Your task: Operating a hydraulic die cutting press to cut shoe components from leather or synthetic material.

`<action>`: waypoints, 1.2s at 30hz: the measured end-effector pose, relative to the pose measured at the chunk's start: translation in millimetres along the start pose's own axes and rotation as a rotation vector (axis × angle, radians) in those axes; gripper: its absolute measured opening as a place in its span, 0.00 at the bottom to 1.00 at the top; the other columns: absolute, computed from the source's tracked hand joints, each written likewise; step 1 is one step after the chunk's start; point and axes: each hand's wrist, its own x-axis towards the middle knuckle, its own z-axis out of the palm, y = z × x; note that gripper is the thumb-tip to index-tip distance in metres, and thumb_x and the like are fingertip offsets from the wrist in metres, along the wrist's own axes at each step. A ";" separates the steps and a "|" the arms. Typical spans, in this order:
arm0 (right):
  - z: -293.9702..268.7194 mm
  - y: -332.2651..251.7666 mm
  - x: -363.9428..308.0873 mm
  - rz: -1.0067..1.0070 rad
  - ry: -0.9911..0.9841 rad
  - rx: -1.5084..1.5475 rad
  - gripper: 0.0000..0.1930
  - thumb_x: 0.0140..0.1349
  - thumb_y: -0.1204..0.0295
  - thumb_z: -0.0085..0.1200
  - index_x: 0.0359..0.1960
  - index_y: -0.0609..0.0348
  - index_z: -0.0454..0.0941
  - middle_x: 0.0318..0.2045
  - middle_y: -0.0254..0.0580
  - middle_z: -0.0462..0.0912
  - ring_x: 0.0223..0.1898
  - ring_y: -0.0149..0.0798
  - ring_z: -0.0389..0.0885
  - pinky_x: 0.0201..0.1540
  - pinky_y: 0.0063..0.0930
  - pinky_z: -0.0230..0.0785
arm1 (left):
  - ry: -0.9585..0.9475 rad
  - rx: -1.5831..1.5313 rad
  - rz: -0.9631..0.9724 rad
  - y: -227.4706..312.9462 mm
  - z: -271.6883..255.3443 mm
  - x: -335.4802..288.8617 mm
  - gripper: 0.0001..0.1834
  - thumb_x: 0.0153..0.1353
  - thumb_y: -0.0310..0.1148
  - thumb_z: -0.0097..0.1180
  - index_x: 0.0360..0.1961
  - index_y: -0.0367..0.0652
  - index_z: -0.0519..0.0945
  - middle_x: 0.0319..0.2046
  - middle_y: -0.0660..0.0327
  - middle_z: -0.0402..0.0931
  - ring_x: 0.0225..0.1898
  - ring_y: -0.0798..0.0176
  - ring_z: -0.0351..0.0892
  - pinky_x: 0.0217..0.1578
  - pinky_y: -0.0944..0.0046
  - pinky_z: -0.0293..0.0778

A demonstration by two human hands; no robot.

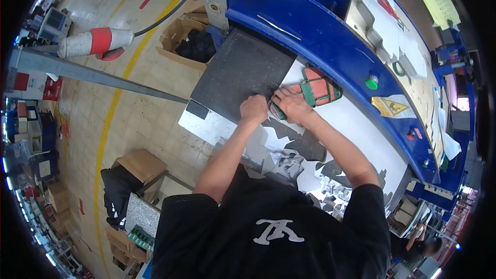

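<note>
My right hand point(292, 105) lies over the left end of a cutting die point(316, 89) with a green frame and red filling, its fingers bent round the edge. Just left of it, my left hand point(254, 109) is closed in a fist over the black sheet point(240, 67); whatever it may hold is hidden. The two hands are close together. The die rests on a white work board point(356, 119), by the right edge of the black sheet. Cut grey and black scraps point(312, 147) lie between my forearms.
A blue press beam point(330, 36) with a green button point(371, 82) runs along the far right side. Beyond the sheet stands a carton point(168, 46) with black material. A metal bar point(108, 75) crosses at left. Shiny offcuts point(330, 194) pile up near my body.
</note>
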 end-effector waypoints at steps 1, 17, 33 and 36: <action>-7.7 1.2 -0.6 -0.035 -0.041 -0.001 0.46 0.38 0.72 0.77 0.67 0.60 0.78 0.69 0.47 0.76 0.75 0.49 0.68 0.84 0.44 0.52 | -0.014 -0.034 -0.055 1.3 -0.3 2.0 0.02 0.56 0.34 0.74 0.32 0.53 0.92 0.39 0.57 0.92 0.45 0.50 0.92 0.50 0.52 0.86; -105.2 25.7 -118.0 -0.330 0.272 0.314 0.43 0.32 0.70 0.77 0.60 0.64 0.82 0.57 0.48 0.79 0.64 0.53 0.77 0.82 0.56 0.57 | -0.007 -0.088 -0.150 12.0 0.3 -2.9 0.04 0.61 0.33 0.68 0.35 0.49 0.91 0.41 0.54 0.91 0.48 0.48 0.91 0.52 0.51 0.85; 11.3 -28.3 -27.2 -0.024 0.195 0.174 0.53 0.34 0.68 0.80 0.70 0.53 0.71 0.66 0.51 0.71 0.73 0.55 0.68 0.83 0.61 0.43 | 0.379 -0.489 0.174 -12.7 -30.6 -4.6 0.23 0.72 0.40 0.66 0.60 0.34 0.83 0.44 0.48 0.89 0.41 0.55 0.90 0.46 0.58 0.84; 31.8 -53.0 -50.4 0.319 0.505 0.316 0.57 0.34 0.71 0.80 0.74 0.52 0.66 0.70 0.59 0.66 0.75 0.65 0.62 0.79 0.65 0.49 | 0.166 -0.450 0.038 -4.3 -33.0 0.0 0.26 0.67 0.42 0.70 0.59 0.36 0.84 0.47 0.47 0.88 0.46 0.48 0.90 0.50 0.54 0.84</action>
